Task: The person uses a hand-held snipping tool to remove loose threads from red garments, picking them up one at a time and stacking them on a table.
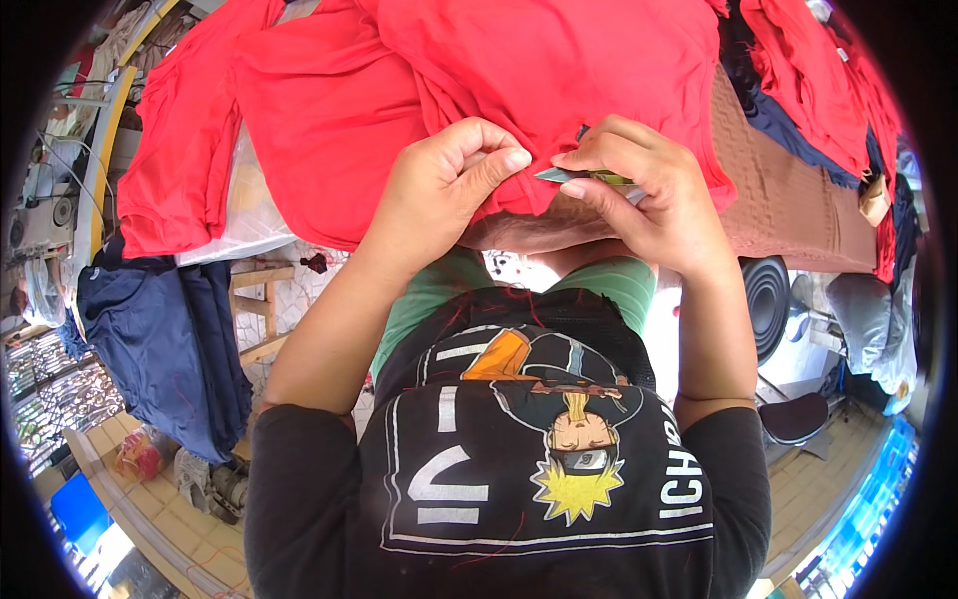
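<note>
Red cloth lies in big, soft folds on top of the brown table, and its near edge comes to the table's front. Dark blue cloth hangs down by the table's left side. At the front of the table, the left hand pinches a bit of the red cloth between its thumb and finger. Also at the table's front, the right hand curls around a small cutter, with its pointy tip very near the red cloth

The cloth is plain red, shorts green
</note>
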A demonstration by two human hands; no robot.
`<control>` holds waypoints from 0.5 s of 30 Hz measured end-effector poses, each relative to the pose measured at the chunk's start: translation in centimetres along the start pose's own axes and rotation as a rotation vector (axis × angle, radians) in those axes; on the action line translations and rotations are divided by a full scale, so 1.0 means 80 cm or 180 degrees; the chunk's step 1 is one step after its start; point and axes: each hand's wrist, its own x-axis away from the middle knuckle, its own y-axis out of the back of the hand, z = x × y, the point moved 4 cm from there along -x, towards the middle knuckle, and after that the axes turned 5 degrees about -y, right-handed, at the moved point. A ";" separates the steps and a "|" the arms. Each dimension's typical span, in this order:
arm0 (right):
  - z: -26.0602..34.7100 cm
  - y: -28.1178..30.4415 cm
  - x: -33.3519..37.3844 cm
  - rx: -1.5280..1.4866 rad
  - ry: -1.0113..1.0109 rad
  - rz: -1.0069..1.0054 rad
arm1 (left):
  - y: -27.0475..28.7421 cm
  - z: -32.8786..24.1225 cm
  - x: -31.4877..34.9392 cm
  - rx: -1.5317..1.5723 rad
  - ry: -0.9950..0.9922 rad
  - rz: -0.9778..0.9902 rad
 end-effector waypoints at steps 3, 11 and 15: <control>0.002 0.003 -0.001 0.0016 -0.0021 0.0004 | -0.002 -0.002 -0.001 0.0125 0.0051 0.0000; 0.007 0.005 -0.003 0.0155 0.0093 0.0031 | -0.004 -0.004 0.000 0.0073 0.0043 0.0000; 0.008 0.004 -0.002 0.0167 0.0101 0.0090 | -0.005 -0.009 0.000 -0.0155 0.0108 0.0065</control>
